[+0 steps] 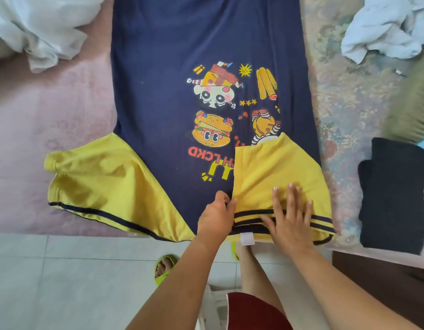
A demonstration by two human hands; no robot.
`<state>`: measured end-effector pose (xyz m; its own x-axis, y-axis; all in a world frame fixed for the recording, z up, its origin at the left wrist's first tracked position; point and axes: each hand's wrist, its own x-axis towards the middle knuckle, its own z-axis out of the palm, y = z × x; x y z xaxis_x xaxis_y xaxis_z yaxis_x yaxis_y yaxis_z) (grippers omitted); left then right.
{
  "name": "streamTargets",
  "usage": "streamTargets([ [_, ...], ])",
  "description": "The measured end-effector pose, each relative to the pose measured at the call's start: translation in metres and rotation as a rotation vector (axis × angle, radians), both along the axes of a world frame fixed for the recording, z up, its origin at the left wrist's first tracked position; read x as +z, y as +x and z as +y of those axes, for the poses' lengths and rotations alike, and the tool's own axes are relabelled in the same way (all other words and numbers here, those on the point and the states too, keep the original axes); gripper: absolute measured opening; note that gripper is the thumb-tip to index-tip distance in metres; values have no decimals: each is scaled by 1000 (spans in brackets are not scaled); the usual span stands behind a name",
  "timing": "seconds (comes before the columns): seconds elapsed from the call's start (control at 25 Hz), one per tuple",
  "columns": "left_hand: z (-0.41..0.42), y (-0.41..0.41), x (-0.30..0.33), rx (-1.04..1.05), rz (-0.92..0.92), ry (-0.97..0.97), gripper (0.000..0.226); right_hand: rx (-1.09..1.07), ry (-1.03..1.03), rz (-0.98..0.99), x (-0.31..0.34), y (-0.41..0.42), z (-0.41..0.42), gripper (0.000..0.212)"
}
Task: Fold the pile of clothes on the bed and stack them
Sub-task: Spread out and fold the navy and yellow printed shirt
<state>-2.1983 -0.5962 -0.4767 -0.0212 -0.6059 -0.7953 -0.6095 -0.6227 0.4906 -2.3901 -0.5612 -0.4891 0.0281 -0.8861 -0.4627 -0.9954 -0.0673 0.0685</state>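
From the head camera, a navy cotton T-shirt with yellow sleeves and cartoon food prints point(173, 55) lies flat on the pink patterned bed point(39, 115), its collar at the near edge by the person. The right yellow sleeve point(273, 172) is folded inward over the shirt's chest, while the left yellow sleeve point(99, 177) lies spread out to the side. The left hand point(215, 215) pinches the inner edge of the folded sleeve between thumb and fingers. The right hand point(289, 217) presses flat on that sleeve near the striped collar, fingers point(292, 196) straight and spread. A folded black garment point(394, 194) sits on the bed to the right, well apart from the shirt. Crumpled white clothes point(384, 27) lie at the far right, and more white fabric point(39, 27) at the far left.
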Motion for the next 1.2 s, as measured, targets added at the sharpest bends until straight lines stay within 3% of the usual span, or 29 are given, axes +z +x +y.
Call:
streamTargets([
  [0.08,3,-1,1,-45,51,72,25,82,77,57,1,-4,16,69],
  [0.2,11,6,14,-137,-62,-18,21,93,91,54,10,-4,17,60],
  [0.32,14,58,31,227,-269,-405,23,129,48,-31,19,30,1,61],
  [0.4,8,114,27,255,-526,-784,27,116,62,-46,19,71,-21,63],
  [0.44,4,144,25,237,-662,-872,32,104,65,-48,16,93,-31,64],
  [0.52,-5,194,21,309,-748,-764,43,81,55,-35,10,126,-41,70],
  [0.68,-6,259,19,667,-595,-154,80,64,123,16,-2,141,-38,73],
  [0.8,-5,280,22,812,-352,-79,47,141,107,-15,8,160,-34,67],
  [0.88,-8,287,30,928,-118,-46,23,191,218,-22,12,172,-31,63],
  [1.0,-11,276,58,1110,320,-52,14,112,333,-176,25,180,-34,65],
  [1.08,-14,247,84,918,360,-166,28,-232,271,-582,45,182,-46,59],
  [1.2,-19,174,112,392,252,-317,53,-880,305,-1127,70,171,-76,41],
])
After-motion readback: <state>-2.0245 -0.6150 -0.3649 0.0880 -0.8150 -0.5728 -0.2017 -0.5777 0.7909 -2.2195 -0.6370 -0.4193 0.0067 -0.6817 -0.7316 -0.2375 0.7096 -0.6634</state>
